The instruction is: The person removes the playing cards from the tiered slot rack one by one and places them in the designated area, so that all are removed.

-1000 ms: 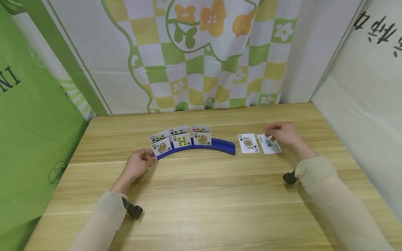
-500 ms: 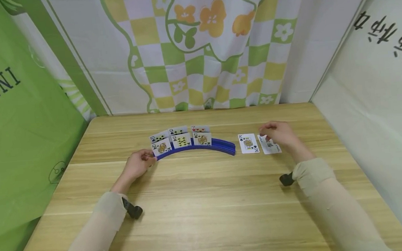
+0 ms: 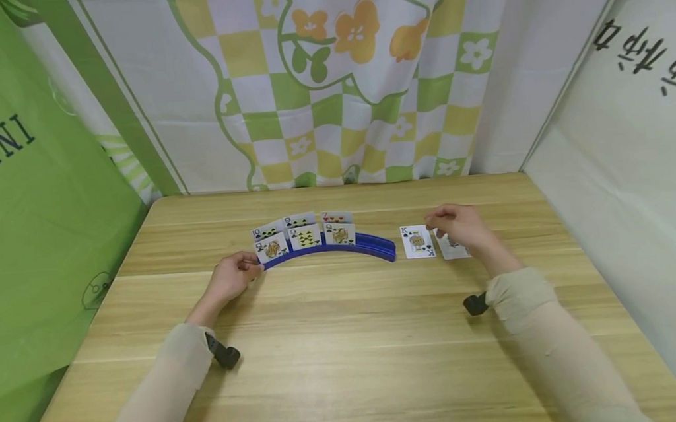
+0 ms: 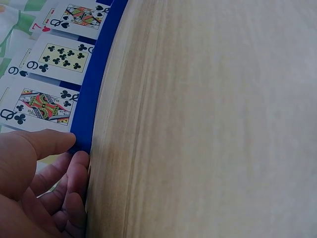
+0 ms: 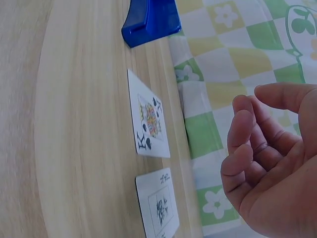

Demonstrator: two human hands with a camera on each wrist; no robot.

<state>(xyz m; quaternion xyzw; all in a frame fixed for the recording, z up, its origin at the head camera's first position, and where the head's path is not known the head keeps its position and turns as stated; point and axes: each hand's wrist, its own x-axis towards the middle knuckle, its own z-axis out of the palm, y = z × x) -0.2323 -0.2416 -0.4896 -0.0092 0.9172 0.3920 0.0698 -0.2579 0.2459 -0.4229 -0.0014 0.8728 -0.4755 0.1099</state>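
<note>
A curved blue playing card holder stands on the table with cards upright in two rows. Its front row shows a queen of clubs, a nine of clubs and a queen of spades. My left hand pinches the holder's left end between thumb and fingers. Face up to the right of the holder lie a king of spades and a card with a grey figure, apparently a joker. Over these two hovers my right hand, fingers loosely bent, with nothing in its grasp.
The holder's back row has a seven of hearts and two black cards, partly hidden. Its right part bears no cards. Behind the wooden table hangs a checked cloth. A green cloth borders the left side.
My right hand has shifted left from above the grey-figured card toward the king of spades. My left hand, the holder and the cards have stayed in place.
</note>
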